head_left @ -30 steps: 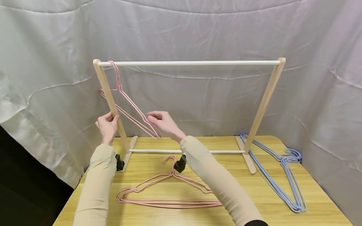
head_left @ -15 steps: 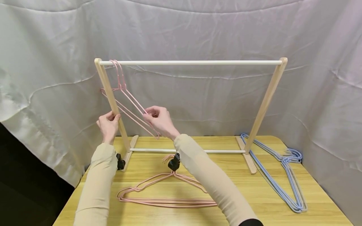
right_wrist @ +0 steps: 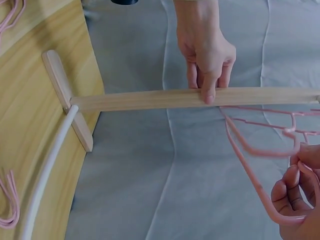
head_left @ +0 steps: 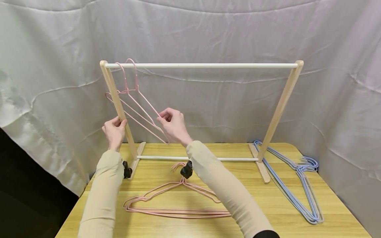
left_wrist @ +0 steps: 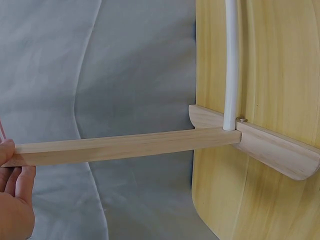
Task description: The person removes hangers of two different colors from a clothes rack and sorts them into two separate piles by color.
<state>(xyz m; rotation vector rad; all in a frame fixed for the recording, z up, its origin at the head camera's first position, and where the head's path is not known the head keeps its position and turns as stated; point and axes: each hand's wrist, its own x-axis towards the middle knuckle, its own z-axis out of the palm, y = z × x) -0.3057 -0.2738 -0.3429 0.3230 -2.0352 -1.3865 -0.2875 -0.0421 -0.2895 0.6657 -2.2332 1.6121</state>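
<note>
My left hand (head_left: pixel 114 134) grips the left wooden upright (head_left: pixel 114 92) of a clothes rack, thumb on its near side. In the right wrist view the same left hand (right_wrist: pixel 205 45) pinches the upright. My right hand (head_left: pixel 175 127) pinches the sloping shoulder of a pink hanger (head_left: pixel 148 104). That hanger's hook arches over the white top rail (head_left: pixel 208 65), its top standing a little above it. A second pink hanger (head_left: pixel 135 103) hangs to its left, close to the upright. The right wrist view shows my right fingers (right_wrist: pixel 295 190) curled at the hanger's end.
Several pink hangers (head_left: pixel 178 210) lie stacked on the wooden table (head_left: pixel 166 228) in front, partly under my right sleeve. A stack of blue hangers (head_left: pixel 300 178) lies by the rack's right foot (head_left: pixel 259 162). Grey curtains (head_left: pixel 208 36) hang behind and at the sides.
The hook of the pink hanger in my right hand has shifted right along the rail, away from the second hanger, and risen slightly. My right hand rose with it; my left hand stays put.
</note>
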